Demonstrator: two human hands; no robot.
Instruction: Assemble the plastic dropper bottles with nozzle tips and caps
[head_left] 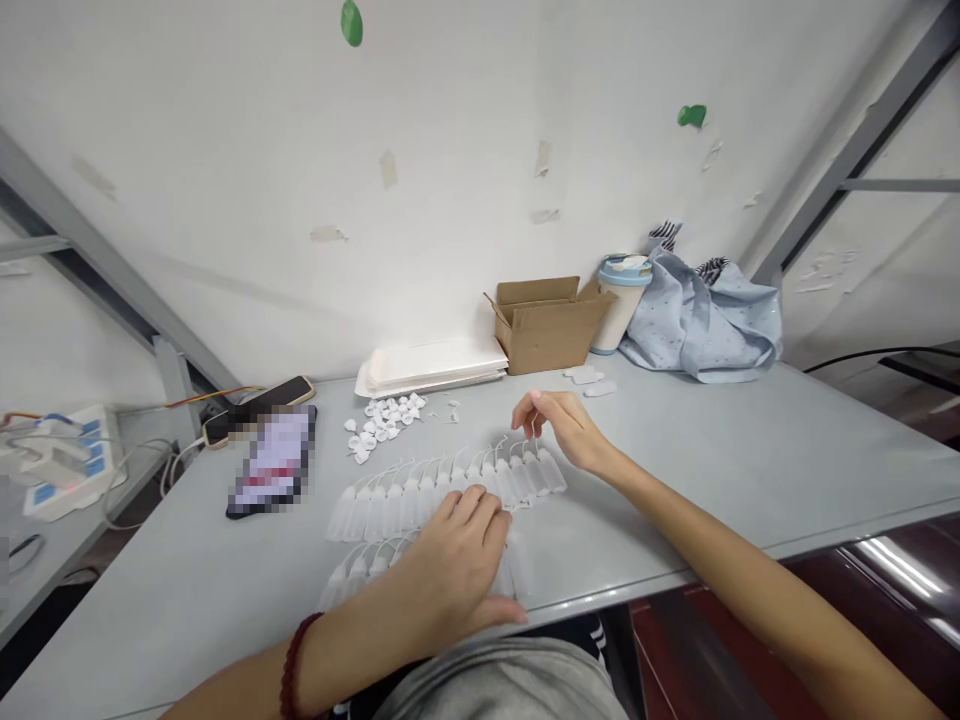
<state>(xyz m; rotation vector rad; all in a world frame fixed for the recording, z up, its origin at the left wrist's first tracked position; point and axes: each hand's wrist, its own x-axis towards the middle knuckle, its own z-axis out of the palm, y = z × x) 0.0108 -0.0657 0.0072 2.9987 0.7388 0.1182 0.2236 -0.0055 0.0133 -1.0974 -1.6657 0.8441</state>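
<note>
Translucent white tag-like sleeves (424, 500) with thin white cords lie side by side in a row across the table. Nearer the front edge is a second row of such sleeves (358, 570), partly covered by my left forearm. My left hand (461, 555) lies palm down over the rows, fingers stretched forward and thumb out to the side. Some sleeves under it are hidden. At the right end of the back row, my right hand (559, 425) has its fingertips pinched together on a thin white cord (534, 437).
Small white caps (382, 425) lie in a pile behind the rows. Flat white packs (439, 365), a cardboard box (555, 325), a cup (621, 305) and a blue cloth bag (701, 320) line the wall. Phones (274, 460) and a power strip (75, 465) are on the left.
</note>
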